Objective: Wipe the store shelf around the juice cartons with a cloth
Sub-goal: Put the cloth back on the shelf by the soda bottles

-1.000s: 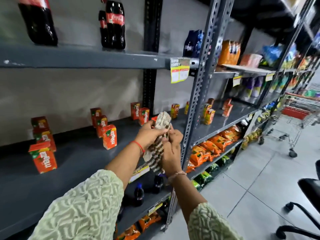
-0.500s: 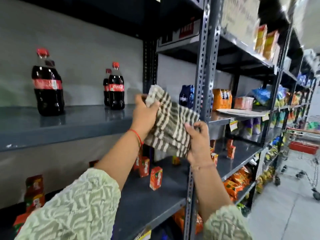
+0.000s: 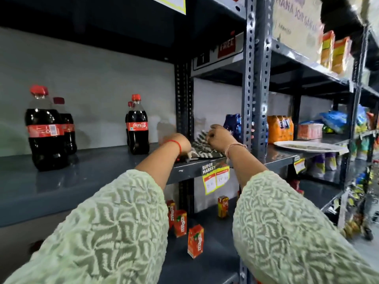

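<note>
A brown-and-white striped cloth (image 3: 202,147) lies on the upper grey shelf (image 3: 86,171), near its right end by the front edge. My left hand (image 3: 180,143) presses on the cloth's left side. My right hand (image 3: 218,137) grips its raised right part. Both arms reach up over the shelf edge. Small orange juice cartons (image 3: 195,240) stand on the lower grey shelf (image 3: 215,261), below my arms; my sleeves hide part of that shelf.
Cola bottles (image 3: 138,128) stand left of my hands, larger ones (image 3: 46,130) farther left. A perforated steel upright (image 3: 255,83) rises just right of my right hand. A yellow price tag (image 3: 215,178) hangs from the shelf edge. Snack packs (image 3: 280,129) and a plate (image 3: 309,146) fill the right bay.
Both hands rose from the carton shelf with the cloth, held it spread in the air, then laid it on the upper shelf. The view tilted upward.
</note>
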Motion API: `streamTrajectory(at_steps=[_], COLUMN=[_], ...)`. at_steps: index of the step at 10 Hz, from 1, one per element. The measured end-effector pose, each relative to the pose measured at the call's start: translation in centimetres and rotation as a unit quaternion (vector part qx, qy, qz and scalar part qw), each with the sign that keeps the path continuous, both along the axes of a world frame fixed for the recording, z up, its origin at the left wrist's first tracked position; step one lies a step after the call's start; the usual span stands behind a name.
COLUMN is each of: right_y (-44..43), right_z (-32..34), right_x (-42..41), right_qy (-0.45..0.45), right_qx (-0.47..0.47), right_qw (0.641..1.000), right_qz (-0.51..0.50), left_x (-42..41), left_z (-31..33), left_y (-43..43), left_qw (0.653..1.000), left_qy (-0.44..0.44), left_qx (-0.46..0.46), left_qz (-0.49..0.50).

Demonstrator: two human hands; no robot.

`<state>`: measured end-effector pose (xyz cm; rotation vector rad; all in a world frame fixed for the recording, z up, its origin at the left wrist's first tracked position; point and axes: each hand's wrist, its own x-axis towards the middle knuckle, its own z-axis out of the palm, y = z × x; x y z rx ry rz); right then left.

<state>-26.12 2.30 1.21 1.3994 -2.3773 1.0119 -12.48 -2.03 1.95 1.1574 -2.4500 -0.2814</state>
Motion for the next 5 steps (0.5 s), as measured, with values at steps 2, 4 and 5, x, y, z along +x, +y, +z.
streamTrajectory(at_steps=[2,4,5], right_y=[-0.4,0.9,1.3], right_z=[0.3,-0.4,-0.2], right_x=[0.4,1.1,3.4], right_qy=[0.03,0.022,0.062], right_qx=[0.19,0.206,0.087], right_qw=[0.981,0.978,0.994], right_qz=[0.015,0.021,0.034], left_x=[-1.5,-0.5,1.8], left_z=[-0.8,-1.0,-0.4], left_y=[-0.5,0.9,1.2], left_qw=[0.987,0.986,0.998], left_qy=[-0.148,-0.143,-0.016], left_qx=[-0.038,-0.026,-0.019], left_qz=[-0.049,-0.08,-0.049])
